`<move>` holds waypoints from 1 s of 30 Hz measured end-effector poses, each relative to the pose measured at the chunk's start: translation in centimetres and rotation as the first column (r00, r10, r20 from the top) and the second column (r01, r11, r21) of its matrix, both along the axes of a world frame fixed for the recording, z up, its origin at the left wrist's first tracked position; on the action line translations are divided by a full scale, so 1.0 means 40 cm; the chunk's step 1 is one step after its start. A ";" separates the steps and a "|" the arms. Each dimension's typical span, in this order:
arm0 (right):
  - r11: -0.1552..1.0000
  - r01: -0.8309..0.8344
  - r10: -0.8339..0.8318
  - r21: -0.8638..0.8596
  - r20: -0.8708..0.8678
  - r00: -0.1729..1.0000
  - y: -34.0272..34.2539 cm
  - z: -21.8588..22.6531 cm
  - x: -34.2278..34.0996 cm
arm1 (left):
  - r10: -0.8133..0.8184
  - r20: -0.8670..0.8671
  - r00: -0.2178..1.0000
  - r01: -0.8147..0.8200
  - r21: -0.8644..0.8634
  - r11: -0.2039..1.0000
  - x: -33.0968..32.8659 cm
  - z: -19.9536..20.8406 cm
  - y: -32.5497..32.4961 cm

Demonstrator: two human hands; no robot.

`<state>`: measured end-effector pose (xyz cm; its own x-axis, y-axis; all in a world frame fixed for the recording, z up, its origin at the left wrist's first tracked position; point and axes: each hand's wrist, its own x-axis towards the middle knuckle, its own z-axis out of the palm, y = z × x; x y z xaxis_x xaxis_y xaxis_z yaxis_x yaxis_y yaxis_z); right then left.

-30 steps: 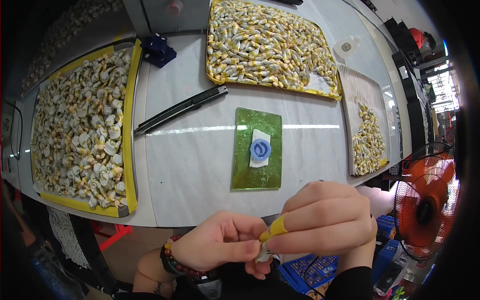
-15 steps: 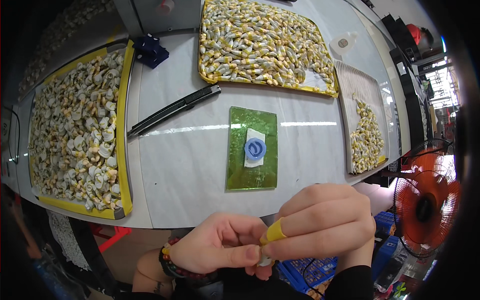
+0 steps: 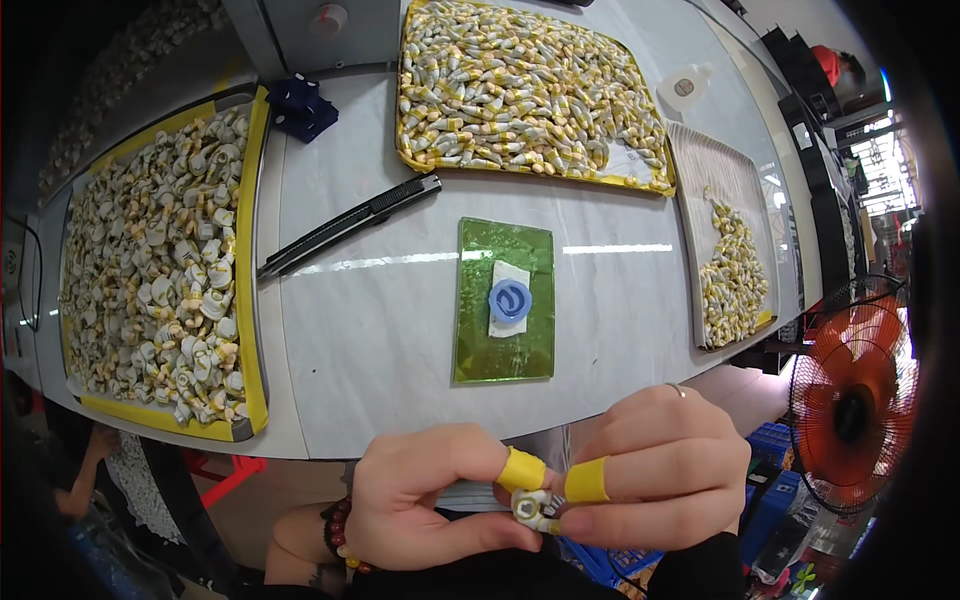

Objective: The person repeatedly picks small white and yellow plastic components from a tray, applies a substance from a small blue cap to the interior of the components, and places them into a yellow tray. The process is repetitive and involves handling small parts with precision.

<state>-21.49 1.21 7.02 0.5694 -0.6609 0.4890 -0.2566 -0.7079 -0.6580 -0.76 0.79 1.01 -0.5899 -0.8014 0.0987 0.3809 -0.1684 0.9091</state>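
Near the front edge of the table, my left hand and my right hand meet at a small white and yellow piece with a round end. My left thumb and forefinger pinch its round end; my right fingers close on its other side, partly hiding it. Yellow tape wraps a finger of each hand. Beyond them lies a green rectangular plate, bearing a white pad and a small blue ring-shaped dish.
A yellow-edged tray of similar pieces lies left, another full of slim pieces at the back. A ribbed tray stands right, near a white bottle. A black box cutter lies mid-left. An orange fan stands far right.
My left hand has turned and shifted left, bringing its taped forefinger and the piece's round end into view. My right hand has moved slightly down. A person's arm appears at the lower left.
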 end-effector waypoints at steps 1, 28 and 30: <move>0.999 0.015 -0.015 -0.035 -0.003 1.000 0.002 -0.005 0.002 | 0.001 0.019 1.000 0.000 -0.026 1.000 0.001 -0.002 0.000; 0.631 0.770 -0.625 -0.090 -0.648 0.436 -0.204 -0.032 -0.391 | 0.027 -0.202 0.979 0.050 0.366 0.929 0.026 -0.058 0.010; 0.677 0.732 -0.658 -0.076 -0.507 0.556 -0.186 -0.004 -0.315 | 0.013 -0.198 0.980 0.058 0.344 0.937 0.026 -0.063 0.008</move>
<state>-34.11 -6.22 6.87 0.0254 -0.9832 0.1810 -0.9197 -0.0939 -0.3811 0.29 1.11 -1.50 -0.6055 -0.7929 -0.0683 0.5366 -0.4701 0.7008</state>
